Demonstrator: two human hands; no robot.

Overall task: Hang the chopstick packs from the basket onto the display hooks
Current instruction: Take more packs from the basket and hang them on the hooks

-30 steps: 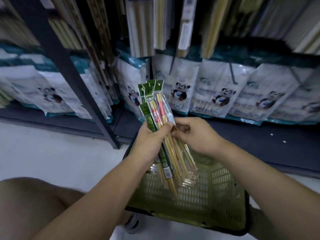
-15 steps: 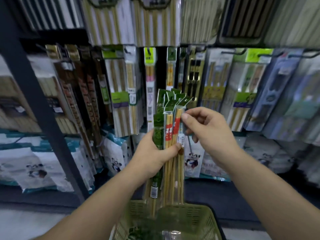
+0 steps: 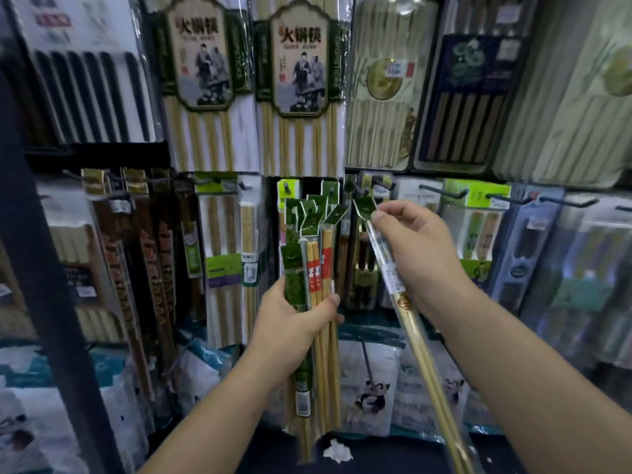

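My left hand (image 3: pixel 294 316) grips a bundle of chopstick packs (image 3: pixel 316 268) upright, with green header cards on top and red labels on the sticks. My right hand (image 3: pixel 407 248) pinches a single chopstick pack (image 3: pixel 410 323) just under its green header card (image 3: pixel 364 206). That pack slants down to the right, apart from the bundle. Its header is close to the dark display hooks (image 3: pixel 376 183) in the middle row of the rack. The basket is out of view.
Hanging chopstick packs cover the rack: large boxed sets (image 3: pixel 297 83) on top, narrow packs (image 3: pixel 219 248) in the middle row, panda-printed bags (image 3: pixel 372 391) below. A dark upright post (image 3: pixel 44 268) stands at the left. More hooks (image 3: pixel 444 193) stick out at the right.
The view rose from the basket to the hook row. My right hand drew one pack out of the bundle and lifted it to the right; my left hand keeps holding the bundle.
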